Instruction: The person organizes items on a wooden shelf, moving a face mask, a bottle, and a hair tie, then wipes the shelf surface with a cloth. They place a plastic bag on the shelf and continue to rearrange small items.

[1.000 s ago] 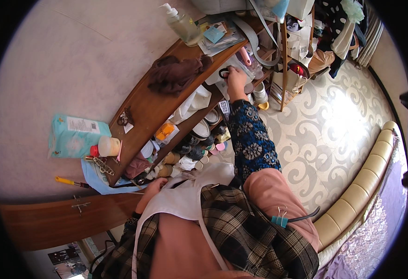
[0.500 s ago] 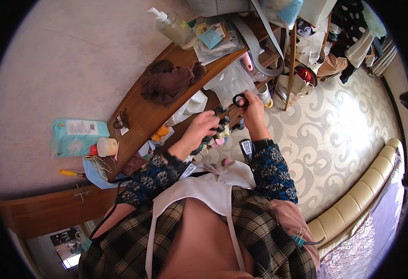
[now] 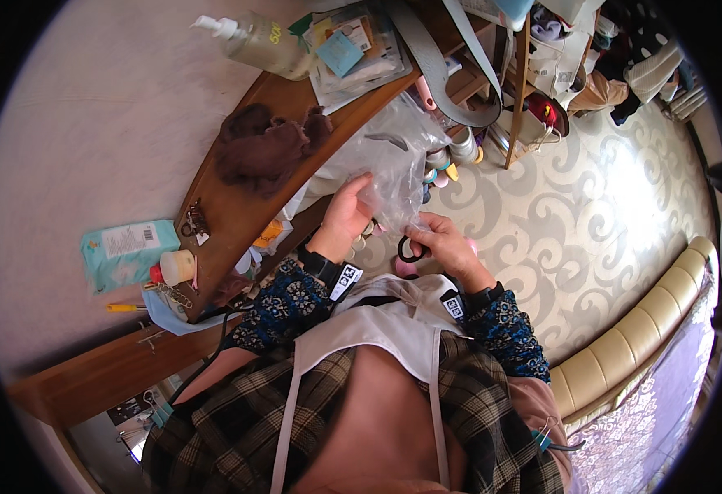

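A clear plastic bag (image 3: 394, 177) spreads in front of me beside the desk edge, with a dark curved piece showing through its upper part. My right hand (image 3: 450, 245) is closed, pinching the bag's lower corner. From the same fingers hangs a black ring-shaped thing (image 3: 405, 249); whether it is a loop or a handle I cannot make out. At the bag's left edge, my left hand (image 3: 344, 216) is closed against the plastic, its fingers partly hidden. A crumpled dark brown cloth (image 3: 262, 146) lies on the wooden desk (image 3: 204, 177) beyond it.
A pump bottle (image 3: 266, 48) and flat packets (image 3: 357, 58) stand at the desk's far end, near a grey strap (image 3: 460, 107). At left are a teal wipes pack (image 3: 130, 253) and a small cup (image 3: 177, 267). Jars (image 3: 462, 146) sit on lower shelves, beside patterned floor (image 3: 534, 247).
My right hand has come down and nearer with the black ring and now also grips the bag. The left hand has turned and risen to the bag's edge. The bag is drawn nearer.
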The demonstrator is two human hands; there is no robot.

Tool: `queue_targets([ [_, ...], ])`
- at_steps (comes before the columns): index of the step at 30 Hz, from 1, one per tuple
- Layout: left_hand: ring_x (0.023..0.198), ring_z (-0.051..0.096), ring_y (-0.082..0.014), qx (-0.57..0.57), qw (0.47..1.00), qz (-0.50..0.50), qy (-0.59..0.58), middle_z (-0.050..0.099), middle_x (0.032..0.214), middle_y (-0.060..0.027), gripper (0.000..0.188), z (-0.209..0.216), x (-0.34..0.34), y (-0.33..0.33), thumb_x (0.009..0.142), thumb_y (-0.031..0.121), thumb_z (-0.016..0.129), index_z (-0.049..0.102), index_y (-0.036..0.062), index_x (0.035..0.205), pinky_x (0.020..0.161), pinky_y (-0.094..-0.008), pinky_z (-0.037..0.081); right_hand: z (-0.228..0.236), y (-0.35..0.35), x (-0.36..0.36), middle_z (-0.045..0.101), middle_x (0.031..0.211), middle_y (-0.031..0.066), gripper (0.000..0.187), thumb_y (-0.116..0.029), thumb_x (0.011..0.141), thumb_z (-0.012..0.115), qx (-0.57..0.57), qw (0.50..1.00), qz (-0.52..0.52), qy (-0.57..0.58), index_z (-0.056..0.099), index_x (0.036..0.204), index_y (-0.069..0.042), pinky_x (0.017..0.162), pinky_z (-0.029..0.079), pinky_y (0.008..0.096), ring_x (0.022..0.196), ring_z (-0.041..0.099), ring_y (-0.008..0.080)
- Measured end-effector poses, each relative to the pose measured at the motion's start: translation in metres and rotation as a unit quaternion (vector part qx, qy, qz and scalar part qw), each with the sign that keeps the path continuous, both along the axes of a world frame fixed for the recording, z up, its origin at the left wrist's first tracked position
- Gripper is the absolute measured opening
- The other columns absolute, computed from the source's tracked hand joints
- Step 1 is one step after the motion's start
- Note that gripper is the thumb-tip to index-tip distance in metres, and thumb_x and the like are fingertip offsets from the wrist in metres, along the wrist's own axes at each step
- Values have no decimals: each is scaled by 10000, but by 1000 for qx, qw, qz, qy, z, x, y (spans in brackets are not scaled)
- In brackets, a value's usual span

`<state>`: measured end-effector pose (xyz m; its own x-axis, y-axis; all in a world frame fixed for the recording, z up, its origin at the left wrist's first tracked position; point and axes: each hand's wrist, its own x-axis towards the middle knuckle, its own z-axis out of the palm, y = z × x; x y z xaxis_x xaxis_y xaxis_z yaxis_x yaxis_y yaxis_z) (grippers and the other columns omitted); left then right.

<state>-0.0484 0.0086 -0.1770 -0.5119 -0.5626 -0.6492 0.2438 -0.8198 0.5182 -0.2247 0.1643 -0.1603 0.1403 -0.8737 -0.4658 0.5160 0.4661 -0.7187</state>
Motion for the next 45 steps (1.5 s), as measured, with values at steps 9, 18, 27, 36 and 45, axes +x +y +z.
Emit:
queue_targets([
  [9, 1117, 624, -224, -20, 999, -17, 33, 661, 1199, -82, 327, 9, 48, 36, 915, 103, 611, 609, 38, 1236, 999, -386, 496, -20, 51, -80, 668, 898, 17, 200, 0, 855, 669, -28, 992, 28, 120, 612, 1046, -15, 763, 500, 252, 848, 617, 93],
  [18, 1118, 640, -222, -50, 990, -108, 76, 649, 1256, -110, 376, 48, 97, 97, 965, 206, 591, 590, 18, 1291, 1013, -370, 503, 50, 34, -75, 708, 961, 15, 200, -31, 940, 613, -183, 959, -150, 156, 638, 1135, 5, 725, 488, 230, 839, 614, 72],
  [27, 1080, 645, -187, -96, 987, -55, 117, 638, 1252, -86, 371, 89, 225, 154, 977, 189, 580, 575, 25, 1309, 974, -321, 514, 162, -119, 122, 697, 958, 76, 302, -43, 847, 658, -419, 839, -17, 347, 632, 1148, -39, 739, 538, 293, 831, 657, 142],
  [36, 1075, 643, -185, -93, 995, 7, 34, 638, 1247, -84, 363, 58, 355, 210, 981, 188, 572, 574, 28, 1307, 967, -318, 514, 134, -153, 226, 704, 974, 151, 340, -199, 833, 705, -461, 706, -117, 526, 637, 1140, -69, 801, 544, 370, 888, 687, 313],
  [45, 1070, 641, -182, -93, 995, 27, -20, 637, 1243, -81, 356, 40, 398, 220, 985, 186, 564, 573, 31, 1305, 961, -314, 514, -67, -106, 65, 690, 908, 104, 364, -241, 767, 797, 11, 817, -499, 288, 649, 992, 6, 788, 520, 339, 833, 659, 220],
])
